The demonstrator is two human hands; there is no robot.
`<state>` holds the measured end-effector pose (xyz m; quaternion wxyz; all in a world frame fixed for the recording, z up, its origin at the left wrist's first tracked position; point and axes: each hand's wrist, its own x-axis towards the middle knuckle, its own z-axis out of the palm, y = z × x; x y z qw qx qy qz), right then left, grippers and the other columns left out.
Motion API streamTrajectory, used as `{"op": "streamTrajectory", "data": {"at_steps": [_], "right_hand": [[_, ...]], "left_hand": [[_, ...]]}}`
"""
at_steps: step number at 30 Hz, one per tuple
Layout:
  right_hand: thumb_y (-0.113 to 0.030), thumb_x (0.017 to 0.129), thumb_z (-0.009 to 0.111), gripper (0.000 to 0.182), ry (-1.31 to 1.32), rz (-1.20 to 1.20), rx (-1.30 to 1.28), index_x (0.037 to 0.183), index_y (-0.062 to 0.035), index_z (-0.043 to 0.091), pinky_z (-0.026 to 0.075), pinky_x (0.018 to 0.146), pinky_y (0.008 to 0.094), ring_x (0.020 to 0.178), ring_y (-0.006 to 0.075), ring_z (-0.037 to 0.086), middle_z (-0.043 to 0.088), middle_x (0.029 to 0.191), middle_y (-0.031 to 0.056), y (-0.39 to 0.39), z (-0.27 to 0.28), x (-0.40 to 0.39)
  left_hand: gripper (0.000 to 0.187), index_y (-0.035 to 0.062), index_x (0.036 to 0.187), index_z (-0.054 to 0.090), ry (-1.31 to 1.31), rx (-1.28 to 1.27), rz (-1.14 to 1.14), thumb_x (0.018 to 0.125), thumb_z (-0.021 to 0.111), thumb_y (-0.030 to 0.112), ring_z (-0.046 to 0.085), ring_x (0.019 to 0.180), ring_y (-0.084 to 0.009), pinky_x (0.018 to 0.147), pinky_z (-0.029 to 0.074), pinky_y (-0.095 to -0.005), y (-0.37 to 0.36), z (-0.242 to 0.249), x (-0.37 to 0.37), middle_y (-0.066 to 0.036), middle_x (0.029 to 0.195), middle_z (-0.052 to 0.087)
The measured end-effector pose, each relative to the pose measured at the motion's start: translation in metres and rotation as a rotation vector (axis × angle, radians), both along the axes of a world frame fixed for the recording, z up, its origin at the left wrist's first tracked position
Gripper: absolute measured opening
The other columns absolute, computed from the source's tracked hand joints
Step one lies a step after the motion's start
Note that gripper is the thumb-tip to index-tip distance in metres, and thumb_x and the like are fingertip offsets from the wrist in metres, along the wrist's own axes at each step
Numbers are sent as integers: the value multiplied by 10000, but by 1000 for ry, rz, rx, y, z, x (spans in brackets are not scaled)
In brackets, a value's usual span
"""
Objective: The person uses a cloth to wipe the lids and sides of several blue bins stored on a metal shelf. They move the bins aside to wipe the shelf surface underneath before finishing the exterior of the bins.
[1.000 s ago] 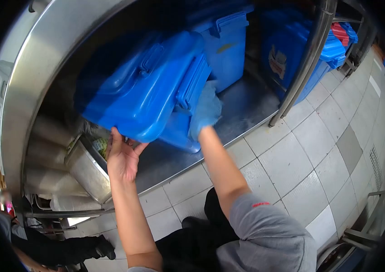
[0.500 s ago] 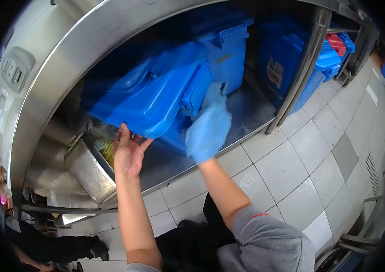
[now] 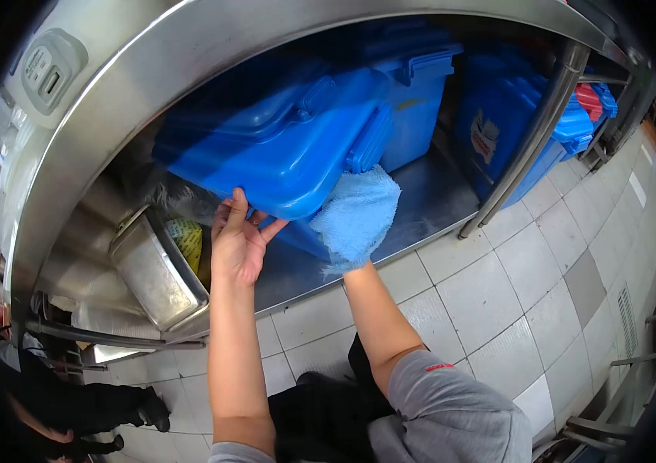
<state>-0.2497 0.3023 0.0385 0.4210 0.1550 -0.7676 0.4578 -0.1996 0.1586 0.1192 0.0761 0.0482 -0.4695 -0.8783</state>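
Observation:
My left hand (image 3: 240,241) grips the near edge of a blue lid (image 3: 274,166), which is tilted over a blue bin on the steel shelf. Its thumb and fingers are at the lid's rim. A light blue cloth (image 3: 360,212) covers my right hand (image 3: 352,258), whose fingers are hidden under it. The cloth lies against the side of the blue bin, just right of the lid's near corner. Behind it a second blue bin (image 3: 416,116) with a brown smear stands upright.
A steel container (image 3: 159,270) with a yellow-green packet (image 3: 187,241) sits left of my left arm. Steel legs (image 3: 532,139) hold up the table. More blue bins (image 3: 498,127) stand at the right. Another person's dark-clothed legs (image 3: 104,405) are at the lower left, on the tiled floor (image 3: 490,285).
The cloth on my right hand has shifted slightly and is less blurred, now closer to the lid's corner. The whole view has shifted a little; my left hand stays at the lid's edge.

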Motion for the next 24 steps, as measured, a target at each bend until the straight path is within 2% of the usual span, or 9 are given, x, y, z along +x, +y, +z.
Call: {"op": "streamTrajectory", "data": {"at_steps": [4, 6, 7, 9, 11, 13, 16, 21, 24], "right_hand": [[-189, 727, 549, 121, 37, -102, 260, 747, -72, 575, 442, 569, 325, 622, 244, 549, 570, 707, 100, 14, -4, 8], [-186, 739, 544, 121, 38, -18, 185, 733, -68, 573, 442, 568, 326, 612, 254, 549, 572, 702, 110, 21, 0, 5], [-182, 746, 541, 122, 4, 101, 44, 725, -65, 571, 442, 567, 329, 610, 260, 551, 574, 703, 115, 23, 0, 7], [-177, 750, 547, 127, -57, 102, -66, 715, -57, 568, 447, 572, 333, 619, 271, 558, 583, 714, 122, 21, -2, 10], [-175, 744, 566, 134, -86, -138, 5, 714, -45, 565, 458, 583, 334, 641, 282, 568, 594, 733, 126, 17, 30, 15], [-175, 717, 597, 146, -169, -212, -27, 701, -34, 565, 471, 604, 333, 660, 300, 575, 599, 749, 138, 14, 34, 17], [-183, 686, 633, 167, -69, -305, 2, 683, -27, 572, 487, 630, 328, 666, 314, 580, 603, 773, 156, 8, 21, 13], [-199, 677, 647, 173, -169, -290, 191, 669, -36, 588, 497, 641, 340, 658, 310, 589, 604, 794, 170, 27, 36, 30], [-200, 662, 658, 165, -282, -302, 300, 684, -46, 603, 500, 627, 343, 655, 299, 595, 596, 779, 177, 12, 1, -9]], "left_hand": [[190, 92, 909, 448, 31, 16, -19, 869, 577, 226, 583, 905, -210, 746, 557, -477, -2, -3, 1, -75, 941, 563], [195, 88, 914, 443, 14, 17, 0, 870, 576, 224, 587, 895, -209, 743, 559, -474, 3, 1, 2, -80, 939, 563], [197, 87, 911, 442, 25, 18, -3, 869, 577, 225, 589, 890, -210, 742, 559, -473, 3, 1, 1, -81, 942, 563], [201, 86, 906, 441, 30, 14, -6, 867, 579, 226, 592, 882, -211, 739, 560, -472, 0, -2, 1, -84, 947, 563], [196, 88, 897, 440, 25, 18, 0, 868, 578, 224, 591, 873, -207, 736, 561, -472, 3, 0, 1, -78, 939, 563], [196, 89, 892, 439, 23, 20, 8, 868, 579, 225, 591, 864, -204, 736, 561, -471, 3, 0, 1, -74, 932, 562], [199, 94, 887, 438, 34, 26, 5, 867, 582, 229, 588, 856, -199, 741, 559, -472, 1, -3, 0, -66, 926, 558], [187, 108, 875, 442, 49, 55, 3, 866, 584, 230, 582, 864, -188, 754, 553, -473, 1, -5, -1, -54, 929, 557], [168, 122, 861, 450, 23, 24, 16, 868, 580, 228, 578, 876, -183, 754, 553, -472, 4, -1, -1, -44, 929, 556]]}}
